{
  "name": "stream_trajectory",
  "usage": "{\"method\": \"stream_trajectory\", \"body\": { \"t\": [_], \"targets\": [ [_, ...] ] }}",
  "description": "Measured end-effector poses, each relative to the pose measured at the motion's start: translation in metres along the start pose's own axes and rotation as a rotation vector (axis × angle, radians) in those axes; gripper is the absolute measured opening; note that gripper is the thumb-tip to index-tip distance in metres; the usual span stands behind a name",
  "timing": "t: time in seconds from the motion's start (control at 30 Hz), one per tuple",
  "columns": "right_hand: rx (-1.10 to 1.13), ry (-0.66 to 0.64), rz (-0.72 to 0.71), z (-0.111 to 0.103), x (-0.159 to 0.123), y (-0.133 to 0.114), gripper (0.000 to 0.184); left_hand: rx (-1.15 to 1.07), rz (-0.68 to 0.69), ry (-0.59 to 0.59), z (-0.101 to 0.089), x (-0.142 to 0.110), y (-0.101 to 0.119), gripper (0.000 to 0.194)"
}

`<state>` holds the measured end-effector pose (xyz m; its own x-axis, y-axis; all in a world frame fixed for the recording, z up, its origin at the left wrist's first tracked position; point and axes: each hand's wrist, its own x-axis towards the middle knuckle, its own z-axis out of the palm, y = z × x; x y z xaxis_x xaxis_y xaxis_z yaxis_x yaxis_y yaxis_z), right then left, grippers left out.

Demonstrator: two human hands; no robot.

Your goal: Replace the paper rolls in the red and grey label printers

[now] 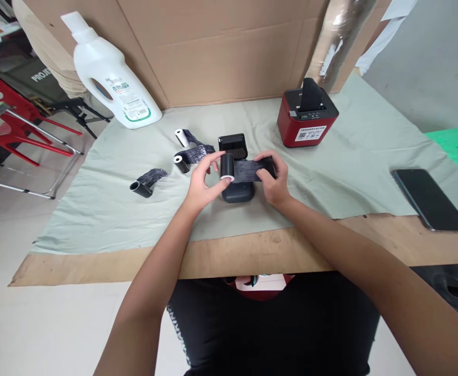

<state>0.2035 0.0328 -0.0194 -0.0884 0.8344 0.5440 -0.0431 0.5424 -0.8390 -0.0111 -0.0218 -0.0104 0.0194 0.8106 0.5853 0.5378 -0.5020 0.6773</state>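
Note:
My left hand [205, 184] pinches a small black roll [227, 166] with a pale end between thumb and fingers. From it a dark, wrinkled strip [246, 171] runs to the right. My right hand [273, 177] grips the far end of this strip, thumb in front. Beneath and behind the strip is a small black device [238, 193] with its lid [232, 145] raised; the strip hides its middle. To the left lie a white-ended roll [181, 138], a second roll [181, 164] and a dark hollow roll [141, 188], each with a loose black strip.
A red box-shaped machine [307, 117] with a black strip sticking up stands at the back right. A large white bottle [113, 73] stands back left, against a cardboard panel [229, 52]. A phone [431, 199] lies near the right front edge of the cloth-covered table [107, 219].

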Motion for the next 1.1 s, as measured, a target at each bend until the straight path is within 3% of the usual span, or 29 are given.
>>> {"method": "stream_trajectory", "body": {
  "t": [0.1,0.27,0.37,0.43,0.57,0.7,0.8,0.93,1.1],
  "targets": [
    [0.041,-0.034,0.002,-0.003,0.0,0.003,0.012,-0.289,-0.114,0.079,0.006,0.0,-0.013,0.067],
    [0.056,-0.052,0.083,-0.011,0.008,0.007,0.05,-0.495,-0.239,0.211,0.0,0.005,-0.021,0.075],
    [-0.098,-0.057,0.005,-0.022,0.028,-0.009,0.053,-0.523,-0.309,0.222,-0.007,0.008,-0.013,0.069],
    [-0.233,-0.231,-0.102,-0.025,0.045,-0.03,0.045,-0.544,-0.338,0.21,-0.007,0.009,-0.003,0.063],
    [-0.411,-0.732,-0.289,-0.011,0.074,-0.077,0.038,-0.611,-0.364,0.222,0.002,0.009,0.017,0.059],
    [-0.547,-0.921,-0.275,0.012,0.089,-0.102,0.017,-0.648,-0.43,0.218,0.007,0.01,0.02,0.063],
    [-0.576,-0.942,-0.22,0.015,0.097,-0.098,0.01,-0.614,-0.471,0.245,0.001,0.012,0.011,0.066],
    [-0.636,-0.953,-0.165,0.002,0.105,-0.072,0.007,-0.535,-0.493,0.273,-0.01,0.013,0.001,0.062],
    [-0.767,-1.003,-0.062,-0.004,0.106,-0.046,0.013,-0.507,-0.524,0.323,-0.006,0.012,-0.002,0.056]
  ]
}}
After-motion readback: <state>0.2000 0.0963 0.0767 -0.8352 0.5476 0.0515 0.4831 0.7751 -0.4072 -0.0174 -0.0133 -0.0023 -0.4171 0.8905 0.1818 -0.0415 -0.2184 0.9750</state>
